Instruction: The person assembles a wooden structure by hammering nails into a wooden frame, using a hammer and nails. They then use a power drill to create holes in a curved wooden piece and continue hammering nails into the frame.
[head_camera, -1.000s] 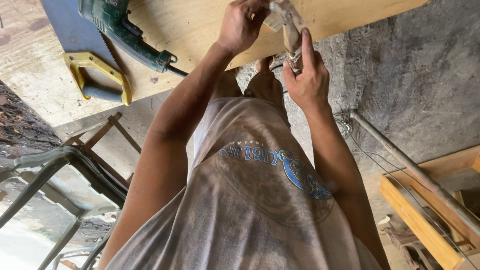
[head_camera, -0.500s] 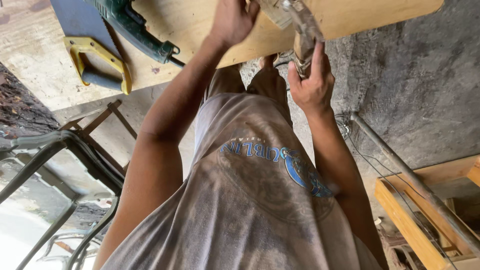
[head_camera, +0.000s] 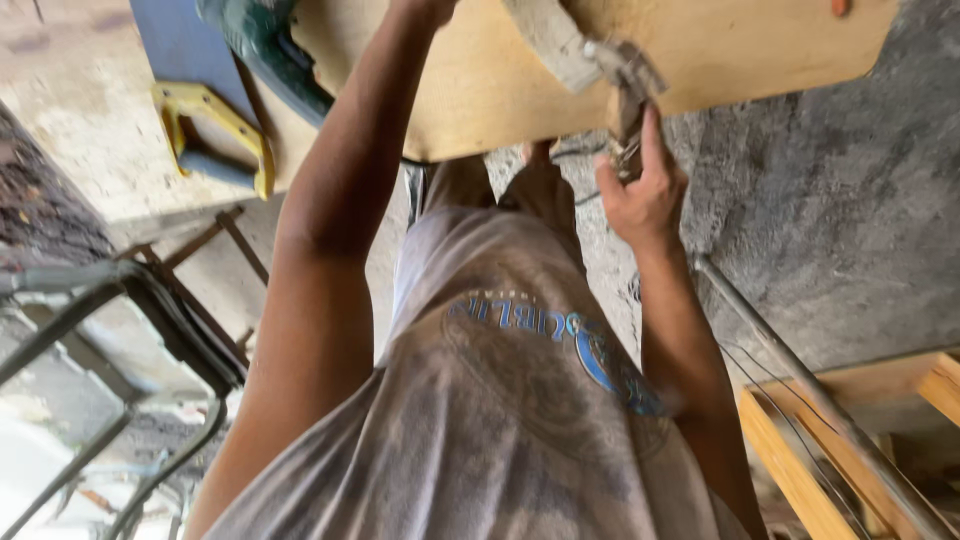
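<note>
I look down my own chest at a light plywood board (head_camera: 520, 90) lying in front of me. A grey metal clamp (head_camera: 560, 45) sits on the board's near edge, and its screw hangs below that edge. My right hand (head_camera: 640, 195) is closed around the lower end of the clamp's screw. My left arm reaches up across the board. My left hand (head_camera: 432, 8) is almost wholly cut off by the top edge of the picture, so its fingers are hidden.
A green power drill (head_camera: 265, 50) lies on the board's left part beside a blue panel (head_camera: 175, 45). A yellow saw handle (head_camera: 215, 135) lies below that panel. A dark metal frame (head_camera: 150, 310) stands at left. A metal pipe (head_camera: 800, 370) and a wooden frame (head_camera: 800, 460) are at lower right.
The view has tipped down, so the board and my left hand have slid toward the top edge. My right hand has kept its grip under the clamp.
</note>
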